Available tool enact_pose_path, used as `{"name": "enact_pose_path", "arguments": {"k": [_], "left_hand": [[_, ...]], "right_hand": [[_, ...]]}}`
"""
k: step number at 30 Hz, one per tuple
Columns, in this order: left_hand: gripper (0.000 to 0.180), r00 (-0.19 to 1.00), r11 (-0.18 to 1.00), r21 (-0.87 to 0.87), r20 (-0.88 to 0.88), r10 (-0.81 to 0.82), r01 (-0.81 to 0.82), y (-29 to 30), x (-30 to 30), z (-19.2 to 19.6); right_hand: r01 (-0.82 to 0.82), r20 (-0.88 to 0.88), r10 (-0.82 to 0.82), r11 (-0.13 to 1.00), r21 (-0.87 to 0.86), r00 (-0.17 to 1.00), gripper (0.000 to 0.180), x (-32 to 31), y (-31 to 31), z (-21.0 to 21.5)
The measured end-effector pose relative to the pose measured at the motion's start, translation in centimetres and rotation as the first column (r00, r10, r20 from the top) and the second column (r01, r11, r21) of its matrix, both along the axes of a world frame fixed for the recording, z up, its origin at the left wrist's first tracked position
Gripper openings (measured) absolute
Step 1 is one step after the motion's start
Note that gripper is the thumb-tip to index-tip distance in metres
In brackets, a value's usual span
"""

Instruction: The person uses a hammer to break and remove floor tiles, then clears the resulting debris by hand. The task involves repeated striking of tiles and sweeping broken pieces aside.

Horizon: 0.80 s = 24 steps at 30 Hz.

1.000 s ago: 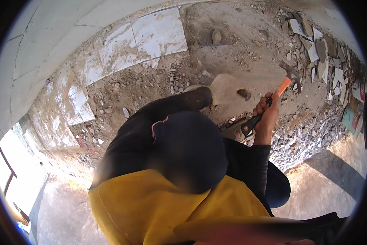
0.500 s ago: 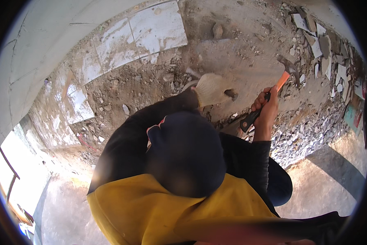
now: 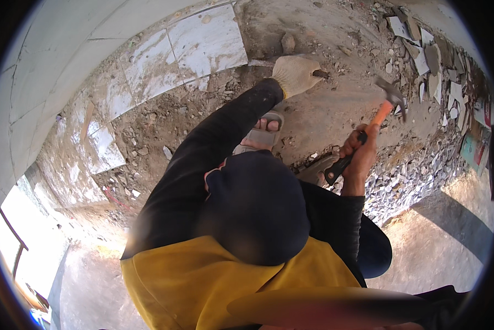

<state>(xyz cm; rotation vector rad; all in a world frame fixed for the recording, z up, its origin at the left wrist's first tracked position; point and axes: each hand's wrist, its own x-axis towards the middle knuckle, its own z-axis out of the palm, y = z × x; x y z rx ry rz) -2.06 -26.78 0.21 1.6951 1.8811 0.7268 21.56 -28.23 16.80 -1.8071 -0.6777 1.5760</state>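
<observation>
Your L fingers, in a knit cream glove, are curled round a dark metal chisel (image 3: 320,73), only its tip showing past the left hand (image 3: 294,74). The chisel lies low, tip on the bare mortar bed (image 3: 335,33) just right of the last white floor tiles (image 3: 206,41).

R fingers are wrapped tight on the black grip of the hammer (image 3: 383,111); right hand (image 3: 358,155) is bare, and the orange shaft and steel claw head are cocked up & to the right, well apart from the chisel.

Step, as I read it: mid-swing, chisel set, hammer at the top. A blow needs a square hit on the chisel's struck end, which the glove hides, so watch your L knuckles & keep the tip low.

Textures: the tiles are glossy, dusty, w/ cracked edges. The mortar bed is rough, sandy & pitted. Grey rubble (image 3: 412,176) is heaped at your R, w/ flat broken tile pieces (image 3: 417,49) beyond. Your sandalled foot (image 3: 263,132) is near the work, toes open to chips
</observation>
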Motion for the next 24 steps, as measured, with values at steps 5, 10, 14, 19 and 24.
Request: {"name": "enact_pose_path", "arguments": {"k": [5, 10, 14, 19, 24], "left_hand": [[0.029, 1.000, 0.998, 0.049, 0.002, 0.030, -0.030, 0.2, -0.2, 0.6], [0.032, 0.997, 0.997, -0.071, -0.072, -0.041, 0.036, 0.0, -0.6, 1.0], [0.030, 0.998, 0.997, -0.066, -0.045, -0.033, 0.030, -0.4, -0.5, 0.4], [0.028, 1.000, 0.994, 0.103, 0.019, 0.023, -0.025, -0.3, -0.2, 0.2], [0.029, 0.998, 0.984, -0.166, -0.023, -0.067, 0.062, -0.1, -0.4, 0.8]], "right_hand": [[0.339, -0.093, -0.331, 0.849, 0.405, 0.939, 0.046, -1.0, 1.2, 2.5], [-0.302, -0.103, 0.284, 0.910, -0.285, 0.953, 0.047, -2.0, -3.8, -1.5], [-0.145, -0.037, 0.143, 0.987, -0.066, 0.989, 0.045, 1.9, -1.1, -0.1], [0.392, -0.080, -0.394, 0.832, 0.393, 0.916, 0.041, 2.4, 3.7, 3.9], [0.090, -0.100, -0.090, 0.996, -0.004, 0.991, 0.040, -0.6, -2.0, -1.6]]}}
